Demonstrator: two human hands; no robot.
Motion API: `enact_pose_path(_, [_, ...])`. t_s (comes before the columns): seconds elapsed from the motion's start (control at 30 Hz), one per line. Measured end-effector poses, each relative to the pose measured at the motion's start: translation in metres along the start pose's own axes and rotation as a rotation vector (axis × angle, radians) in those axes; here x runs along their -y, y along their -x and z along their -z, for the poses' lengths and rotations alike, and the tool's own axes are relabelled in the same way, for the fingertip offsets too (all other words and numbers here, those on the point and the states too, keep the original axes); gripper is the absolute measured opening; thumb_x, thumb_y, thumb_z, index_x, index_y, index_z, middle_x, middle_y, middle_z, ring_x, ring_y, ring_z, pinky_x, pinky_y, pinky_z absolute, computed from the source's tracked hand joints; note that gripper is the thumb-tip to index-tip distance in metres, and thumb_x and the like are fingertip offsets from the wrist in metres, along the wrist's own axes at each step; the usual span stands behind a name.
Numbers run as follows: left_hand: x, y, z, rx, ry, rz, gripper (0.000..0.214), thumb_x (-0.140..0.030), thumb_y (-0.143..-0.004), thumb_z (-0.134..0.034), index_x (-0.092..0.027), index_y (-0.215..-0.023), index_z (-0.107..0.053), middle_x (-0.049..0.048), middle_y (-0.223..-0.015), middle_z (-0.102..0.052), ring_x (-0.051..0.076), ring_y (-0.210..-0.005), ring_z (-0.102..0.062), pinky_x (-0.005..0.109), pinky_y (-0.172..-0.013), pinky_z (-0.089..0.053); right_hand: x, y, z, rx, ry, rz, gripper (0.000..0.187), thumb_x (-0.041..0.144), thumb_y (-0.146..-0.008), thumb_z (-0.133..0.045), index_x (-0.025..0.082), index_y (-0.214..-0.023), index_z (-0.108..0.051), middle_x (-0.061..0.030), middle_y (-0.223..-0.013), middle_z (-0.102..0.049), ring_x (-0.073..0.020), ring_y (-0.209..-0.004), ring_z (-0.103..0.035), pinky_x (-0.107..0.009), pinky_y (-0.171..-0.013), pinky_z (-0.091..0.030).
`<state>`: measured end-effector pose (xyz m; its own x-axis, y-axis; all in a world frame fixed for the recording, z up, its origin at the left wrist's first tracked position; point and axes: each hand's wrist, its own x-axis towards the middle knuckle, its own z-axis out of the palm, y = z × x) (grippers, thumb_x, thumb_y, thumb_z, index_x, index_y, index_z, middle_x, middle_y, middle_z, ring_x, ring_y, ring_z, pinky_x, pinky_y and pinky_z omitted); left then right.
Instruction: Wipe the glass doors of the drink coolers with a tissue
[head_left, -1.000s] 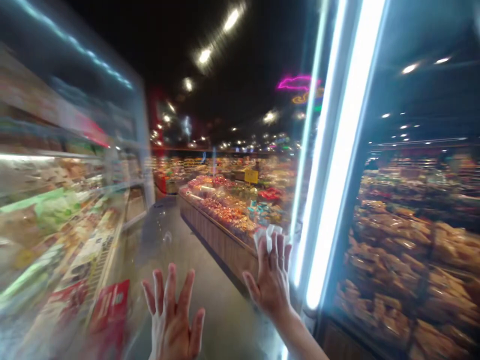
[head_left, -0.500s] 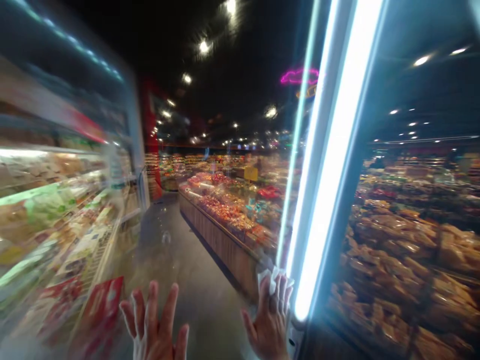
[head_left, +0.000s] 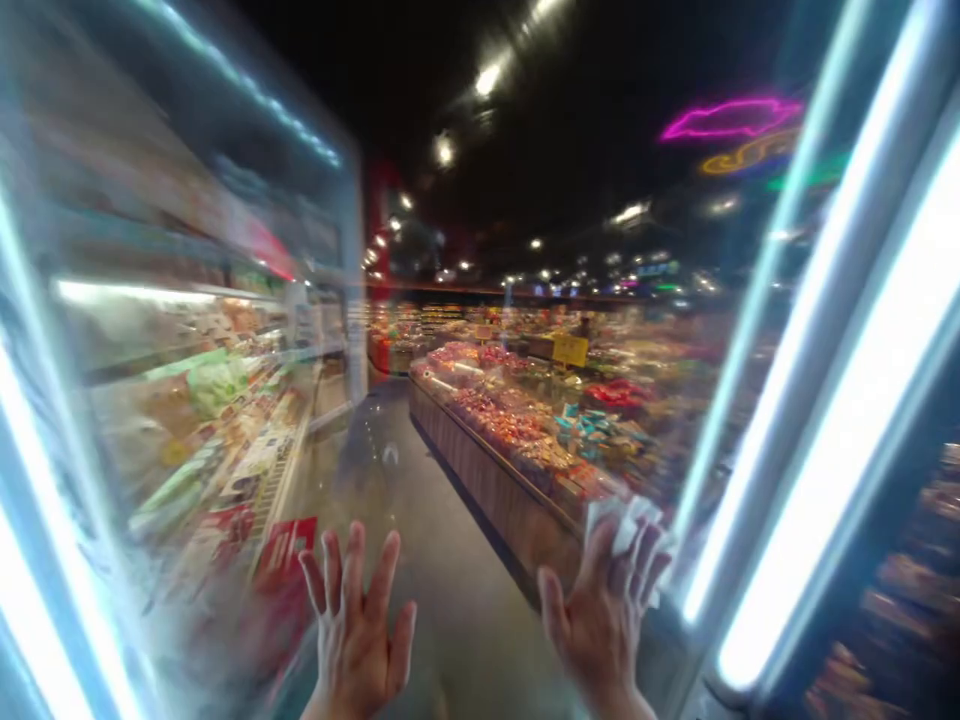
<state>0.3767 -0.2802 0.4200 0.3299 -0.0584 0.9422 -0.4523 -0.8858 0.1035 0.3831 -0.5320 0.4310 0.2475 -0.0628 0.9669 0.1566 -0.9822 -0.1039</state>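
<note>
My left hand (head_left: 356, 630) lies flat against a glass door (head_left: 450, 440), open, with its fingers spread and pointing up. My right hand (head_left: 600, 620) is further right on the same glass and presses a crumpled white cloth (head_left: 626, 520) against it under the fingertips. The cloth sticks out above the fingers, close to the door's lit right edge. The glass reflects a shop aisle, and the whole picture is smeared by motion.
A bright vertical light strip (head_left: 825, 450) runs along the door frame on the right, and another light strip (head_left: 45, 560) along the left edge. Reflected are chilled shelves (head_left: 217, 420) on the left and a long wooden produce counter (head_left: 517, 450) in the middle. Packaged goods (head_left: 915, 600) show dimly at far right.
My right hand with the cloth slid down the glass, then slightly up and right. The view swung left, so the right light strip shifted right and a left strip appeared. My left hand stayed flat.
</note>
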Motion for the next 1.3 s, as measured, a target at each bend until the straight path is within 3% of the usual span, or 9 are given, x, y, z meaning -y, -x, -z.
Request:
enact_pose_path(0.07, [0.01, 0.001, 0.003, -0.012, -0.001, 0.013, 0.086, -0.016, -0.091, -0.056, -0.034, -0.164, -0.015, 0.0006, -0.176, -0.003, 0.035, -0.162, -0.001, 0.066, -0.129, -0.004, 0.011, -0.03, 0.0, -0.03, -0.012, -0.02, 0.079, 0.046, -0.102, -0.041, 0.011, -0.167, -0.011, -0.0191, -0.174, -0.006, -0.0494, -0.158, -0.003, -0.085, -0.117, -0.017])
enact_pose_path(0.13, [0.021, 0.003, 0.008, -0.009, -0.015, 0.03, 0.085, -0.017, -0.091, -0.057, -0.035, -0.164, -0.016, 0.0022, -0.176, -0.006, 0.037, -0.161, -0.004, 0.068, -0.129, -0.004, 0.028, -0.032, -0.006, -0.017, -0.018, -0.008, 0.08, 0.045, -0.101, -0.044, 0.013, -0.167, -0.01, -0.0182, -0.174, -0.006, -0.0491, -0.158, -0.003, -0.085, -0.116, -0.018])
enact_pose_path(0.33, [0.064, 0.007, 0.029, 0.01, -0.062, 0.061, 0.086, -0.016, -0.092, -0.056, -0.037, -0.164, -0.015, 0.0021, -0.176, -0.007, 0.035, -0.162, -0.004, 0.067, -0.129, -0.003, 0.104, 0.059, -0.043, 0.07, -0.016, 0.168, 0.085, 0.03, -0.098, -0.052, 0.01, -0.166, -0.006, -0.018, -0.172, -0.003, -0.0381, -0.161, 0.0, -0.078, -0.122, -0.017])
enact_pose_path(0.53, [0.111, 0.006, 0.048, -0.014, -0.025, 0.083, 0.086, -0.015, -0.092, -0.055, -0.036, -0.164, -0.013, 0.001, -0.176, -0.003, 0.035, -0.162, 0.0, 0.067, -0.129, -0.003, 0.177, 0.013, -0.062, 0.083, -0.051, 0.142, 0.089, 0.039, -0.095, -0.057, 0.015, -0.167, -0.01, -0.0177, -0.172, -0.012, -0.044, -0.159, -0.005, -0.079, -0.12, -0.02])
enact_pose_path(0.73, [0.151, 0.019, 0.058, -0.002, -0.04, 0.072, 0.086, -0.014, -0.093, -0.054, -0.035, -0.165, -0.011, 0.0007, -0.176, -0.001, 0.034, -0.162, 0.004, 0.064, -0.13, -0.002, 0.226, 0.104, -0.091, 0.11, -0.086, 0.275, 0.081, 0.025, -0.091, -0.059, 0.017, -0.164, -0.026, -0.0128, -0.164, -0.04, -0.0304, -0.161, -0.01, -0.06, -0.131, -0.009])
enact_pose_path(0.87, [0.172, 0.026, 0.06, 0.013, -0.048, 0.088, 0.087, -0.014, -0.093, -0.053, -0.038, -0.164, -0.01, -0.0007, -0.176, -0.002, 0.033, -0.162, 0.002, 0.065, -0.13, 0.001, 0.257, 0.101, -0.107, 0.129, -0.12, 0.232, 0.074, 0.035, -0.092, -0.061, 0.019, -0.16, -0.037, -0.0123, -0.161, -0.046, -0.0332, -0.161, -0.01, -0.064, -0.13, -0.008])
enact_pose_path(0.97, [0.18, 0.03, 0.059, 0.019, -0.045, 0.087, 0.086, -0.014, -0.093, -0.053, -0.04, -0.164, -0.012, -0.0013, -0.176, -0.002, 0.033, -0.162, 0.003, 0.066, -0.129, 0.005, 0.272, 0.091, -0.108, 0.155, -0.129, 0.281, 0.07, 0.037, -0.092, -0.061, 0.019, -0.157, -0.044, -0.0105, -0.16, -0.048, -0.0305, -0.161, -0.009, -0.058, -0.131, -0.004])
enact_pose_path(1.13, [0.189, 0.04, 0.06, 0.023, -0.027, 0.112, 0.086, -0.013, -0.093, -0.052, -0.038, -0.164, -0.011, 0.0, -0.176, -0.002, 0.032, -0.162, 0.002, 0.064, -0.13, 0.002, 0.275, 0.111, -0.102, 0.076, -0.138, 0.378, 0.06, 0.035, -0.092, -0.061, 0.021, -0.15, -0.054, -0.0031, -0.149, -0.061, -0.0225, -0.161, -0.015, -0.045, -0.134, -0.005])
enact_pose_path(1.3, [0.188, 0.043, 0.06, 0.036, -0.015, 0.121, 0.088, -0.012, -0.093, -0.053, -0.039, -0.164, -0.009, 0.0012, -0.176, -0.001, 0.034, -0.162, 0.001, 0.068, -0.129, -0.003, 0.276, 0.066, -0.096, 0.098, -0.108, 0.269, 0.063, 0.035, -0.095, -0.055, 0.014, -0.154, -0.048, -0.0106, -0.158, -0.05, -0.0273, -0.161, -0.011, -0.052, -0.132, -0.001])
